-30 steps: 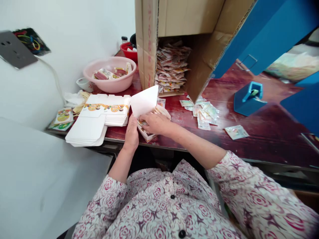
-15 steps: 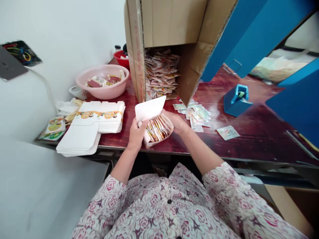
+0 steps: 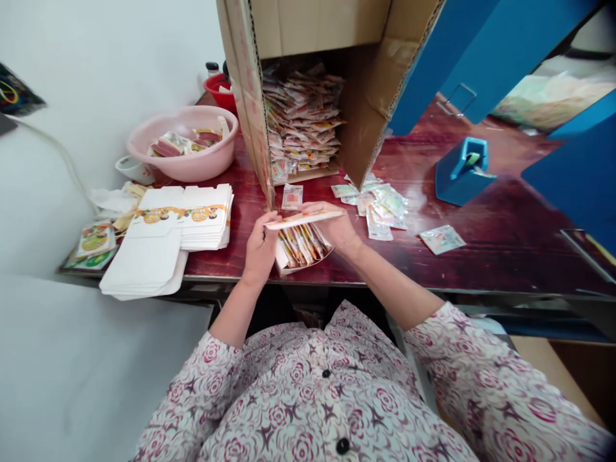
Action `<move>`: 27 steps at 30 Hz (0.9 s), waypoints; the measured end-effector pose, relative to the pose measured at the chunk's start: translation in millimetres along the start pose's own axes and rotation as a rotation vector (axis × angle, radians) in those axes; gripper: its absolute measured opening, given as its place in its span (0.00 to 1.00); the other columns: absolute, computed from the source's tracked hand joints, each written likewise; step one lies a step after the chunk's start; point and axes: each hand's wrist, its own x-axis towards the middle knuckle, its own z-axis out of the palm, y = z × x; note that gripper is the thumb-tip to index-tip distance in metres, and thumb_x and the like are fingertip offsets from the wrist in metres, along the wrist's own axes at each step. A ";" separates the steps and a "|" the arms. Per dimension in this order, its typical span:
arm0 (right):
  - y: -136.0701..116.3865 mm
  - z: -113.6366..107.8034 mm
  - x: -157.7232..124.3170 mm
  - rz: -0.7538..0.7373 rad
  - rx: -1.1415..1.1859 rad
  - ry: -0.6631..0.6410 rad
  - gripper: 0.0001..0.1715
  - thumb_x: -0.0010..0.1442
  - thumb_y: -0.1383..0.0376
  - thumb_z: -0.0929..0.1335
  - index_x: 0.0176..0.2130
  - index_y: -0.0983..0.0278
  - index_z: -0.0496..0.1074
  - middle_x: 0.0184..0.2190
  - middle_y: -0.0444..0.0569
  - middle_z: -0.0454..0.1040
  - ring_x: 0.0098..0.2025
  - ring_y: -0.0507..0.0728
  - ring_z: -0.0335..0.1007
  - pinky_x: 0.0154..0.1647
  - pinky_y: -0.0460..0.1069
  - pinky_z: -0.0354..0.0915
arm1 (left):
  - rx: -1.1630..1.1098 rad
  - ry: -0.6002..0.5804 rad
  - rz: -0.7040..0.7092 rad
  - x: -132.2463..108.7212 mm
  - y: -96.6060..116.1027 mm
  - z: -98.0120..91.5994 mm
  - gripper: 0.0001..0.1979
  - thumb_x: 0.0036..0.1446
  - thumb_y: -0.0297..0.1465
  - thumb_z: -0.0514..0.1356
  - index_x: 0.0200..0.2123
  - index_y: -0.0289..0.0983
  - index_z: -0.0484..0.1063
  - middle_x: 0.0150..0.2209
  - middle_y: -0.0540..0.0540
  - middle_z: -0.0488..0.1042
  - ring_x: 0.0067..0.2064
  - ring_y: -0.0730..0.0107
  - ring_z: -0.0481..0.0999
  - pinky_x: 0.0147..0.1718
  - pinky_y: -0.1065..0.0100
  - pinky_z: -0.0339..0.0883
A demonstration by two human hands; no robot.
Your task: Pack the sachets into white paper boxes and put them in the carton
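Note:
My left hand [image 3: 261, 249] and my right hand [image 3: 328, 224] hold a small white carton [image 3: 301, 263] above the table's front edge. Its white lid [image 3: 304, 219] is tilted low over the open top, seen almost edge-on. Both hands grip the lid's ends. Inside the carton, several printed sachets [image 3: 301, 245] stand in a row. One loose sachet [image 3: 292, 196] lies just beyond my hands. A deep pile of sachets [image 3: 303, 115] fills the open cardboard box [image 3: 240, 70].
To the left are a stack of flat printed cartons [image 3: 183, 218] and a pink basin [image 3: 226, 151] holding packets. Loose sachets [image 3: 378, 208] lie on the dark red table [image 3: 505, 263] at the right, near a blue tape dispenser [image 3: 462, 173]. Blue panels [image 3: 486, 58] stand behind.
The white lid has swung down from nearly upright to low over the sachets. My hands have moved to its two ends. The whole view has shifted slightly.

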 end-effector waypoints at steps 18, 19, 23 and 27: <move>-23.9 -55.2 -23.5 -0.547 -0.902 -0.751 0.36 0.66 0.58 0.68 0.69 0.51 0.57 0.67 0.46 0.63 0.73 0.59 0.45 0.73 0.66 0.42 | 0.371 -0.177 0.470 -3.0 6.1 -26.1 0.09 0.68 0.36 0.56 0.49 0.45 0.72 0.59 0.47 0.73 0.68 0.61 0.62 0.68 0.45 0.53; -23.8 -57.0 -23.1 -0.547 -0.931 -0.767 0.38 0.65 0.57 0.69 0.69 0.51 0.56 0.68 0.46 0.62 0.73 0.60 0.45 0.73 0.66 0.41 | 0.432 -0.236 0.495 -4.8 8.5 -30.3 0.11 0.69 0.35 0.53 0.50 0.47 0.72 0.61 0.48 0.71 0.70 0.61 0.58 0.69 0.43 0.47; -23.9 -58.7 -22.9 -0.524 -0.981 -0.791 0.42 0.62 0.58 0.72 0.69 0.50 0.55 0.69 0.46 0.60 0.74 0.60 0.43 0.73 0.67 0.39 | 0.641 -0.453 0.550 -17.2 22.4 -48.1 0.20 0.71 0.36 0.48 0.63 0.47 0.63 0.65 0.46 0.67 0.72 0.60 0.52 0.70 0.41 0.37; -18.6 -55.3 -31.0 -0.562 -0.927 -0.705 0.33 0.65 0.67 0.69 0.65 0.48 0.63 0.65 0.42 0.66 0.71 0.56 0.51 0.73 0.66 0.42 | 0.796 -0.512 0.603 -26.0 31.3 -52.3 0.35 0.62 0.45 0.60 0.69 0.45 0.54 0.65 0.42 0.67 0.71 0.54 0.57 0.70 0.42 0.43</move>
